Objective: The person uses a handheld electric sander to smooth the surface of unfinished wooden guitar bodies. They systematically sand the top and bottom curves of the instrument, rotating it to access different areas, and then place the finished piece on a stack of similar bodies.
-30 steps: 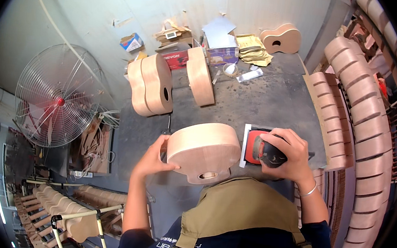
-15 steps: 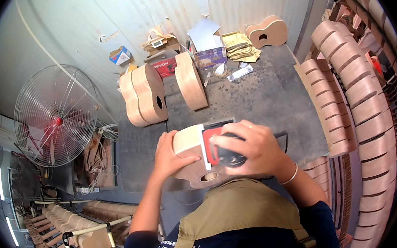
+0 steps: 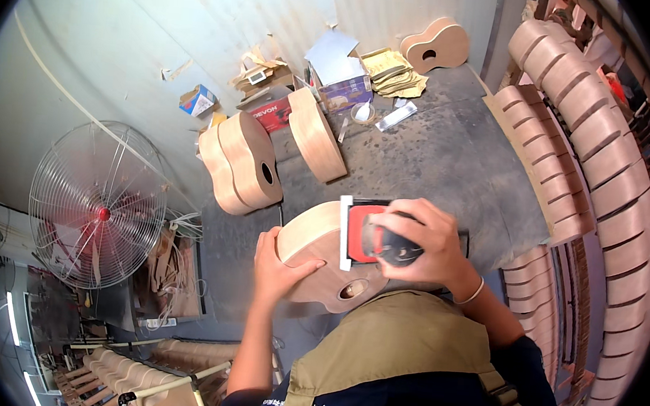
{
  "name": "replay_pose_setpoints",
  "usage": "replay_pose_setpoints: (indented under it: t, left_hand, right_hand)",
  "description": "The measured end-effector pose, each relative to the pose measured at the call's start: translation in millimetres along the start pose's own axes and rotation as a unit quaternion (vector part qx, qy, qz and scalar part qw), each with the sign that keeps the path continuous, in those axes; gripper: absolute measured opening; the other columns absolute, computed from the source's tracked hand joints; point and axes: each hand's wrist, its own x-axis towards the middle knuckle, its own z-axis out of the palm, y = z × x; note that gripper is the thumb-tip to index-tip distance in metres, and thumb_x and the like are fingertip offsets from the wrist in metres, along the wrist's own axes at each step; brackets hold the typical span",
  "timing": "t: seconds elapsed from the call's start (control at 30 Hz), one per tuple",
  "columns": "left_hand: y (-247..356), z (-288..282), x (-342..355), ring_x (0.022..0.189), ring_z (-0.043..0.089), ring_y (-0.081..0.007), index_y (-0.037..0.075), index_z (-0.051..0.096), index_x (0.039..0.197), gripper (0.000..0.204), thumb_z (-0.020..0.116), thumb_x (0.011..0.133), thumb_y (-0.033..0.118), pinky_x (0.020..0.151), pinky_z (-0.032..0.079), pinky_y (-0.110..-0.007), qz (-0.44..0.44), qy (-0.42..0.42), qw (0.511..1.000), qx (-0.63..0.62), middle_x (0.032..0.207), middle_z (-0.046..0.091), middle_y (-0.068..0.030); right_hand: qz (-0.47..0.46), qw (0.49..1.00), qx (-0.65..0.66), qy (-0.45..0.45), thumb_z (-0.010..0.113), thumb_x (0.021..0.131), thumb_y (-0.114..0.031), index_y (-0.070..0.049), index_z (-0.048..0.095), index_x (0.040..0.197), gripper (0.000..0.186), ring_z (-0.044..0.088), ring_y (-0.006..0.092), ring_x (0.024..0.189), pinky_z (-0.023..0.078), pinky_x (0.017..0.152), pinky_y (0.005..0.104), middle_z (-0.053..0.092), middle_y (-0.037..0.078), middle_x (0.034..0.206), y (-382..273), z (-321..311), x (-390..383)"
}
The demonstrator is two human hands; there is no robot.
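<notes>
I see the left hand [image 3: 277, 268], near the centre of the frame, gripping a pale wooden guitar body [image 3: 326, 282]: its thumb lies across the face, its other fingers wrap the curved side. The body rests just below the frame's middle, tilted so its round sound hole faces the wearer. I see the right hand [image 3: 428, 239], right of centre, with fingers curled around the dark top of a red and black sander [image 3: 365, 233]. The sander covers the body's right part; I cannot tell how firmly it presses.

Beyond them, on a dark, dusty bench [image 3: 461, 153], two more guitar bodies [image 3: 240, 161] stand at upper left of centre. Yellow sheets [image 3: 395, 71] lie at upper centre. A wire fan [image 3: 104, 213] fills the left side; rows of curved wood [image 3: 611, 197] line the right.
</notes>
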Motion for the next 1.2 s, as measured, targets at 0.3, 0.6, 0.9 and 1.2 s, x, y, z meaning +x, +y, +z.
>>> replay_pose_setpoints:
  t: [0.3, 0.6, 0.9, 1.2]
  left_hand:
    - [10.9, 12.4, 13.6, 0.118, 0.066, -0.0406, 0.001, 0.065, 0.134, 0.095, 0.108, 0.062, 0.045, 0.100, 0.055, -0.052, 0.020, -0.003, 1.000, 0.004, 0.120, 0.066, -0.0164]
    - [-24.6, -6.5, -11.2, 0.117, 0.072, -0.0344, -0.002, 0.067, 0.138, 0.102, 0.111, 0.059, 0.045, 0.102, 0.058, -0.047, -0.021, 0.048, 0.998, -0.022, 0.124, 0.070, -0.0155]
    - [-10.5, -4.9, -12.2, 0.117, 0.070, -0.0354, -0.005, 0.066, 0.139, 0.105, 0.109, 0.060, 0.047, 0.103, 0.057, -0.048, -0.037, 0.042, 0.998, -0.022, 0.124, 0.068, -0.0167]
    - [5.1, 17.5, 1.0, 0.120, 0.067, -0.0387, -0.004, 0.063, 0.141, 0.105, 0.109, 0.061, 0.047, 0.102, 0.056, -0.049, -0.008, 0.043, 0.998, 0.049, 0.126, 0.066, -0.0181]
  right_hand:
    - [-0.119, 0.979, -0.056, -0.157, 0.101, 0.060, -0.031, -0.022, 0.076, 0.134, 0.078, 0.074, 0.0284, 0.103, 0.062, 0.081, 0.0411, 0.072, 0.008, 0.127, -34.3, 6.0, 45.4]
    - [0.136, 0.988, 0.032, 0.070, 0.091, 0.065, -0.010, -0.006, 0.076, 0.127, 0.064, 0.075, 0.0345, 0.106, 0.061, 0.095, 0.0416, 0.076, 0.015, 0.116, 27.6, 31.7, -67.1]
    - [0.083, 0.995, 0.004, 0.051, 0.094, 0.064, -0.014, -0.014, 0.078, 0.127, 0.065, 0.077, 0.0302, 0.100, 0.064, 0.088, 0.0389, 0.076, 0.009, 0.118, 2.3, 20.9, -19.1]
    - [-0.082, 0.991, -0.036, -0.096, 0.097, 0.062, -0.026, -0.021, 0.079, 0.131, 0.072, 0.074, 0.0276, 0.095, 0.062, 0.079, 0.0408, 0.074, 0.006, 0.121, -27.5, 14.4, 40.6]
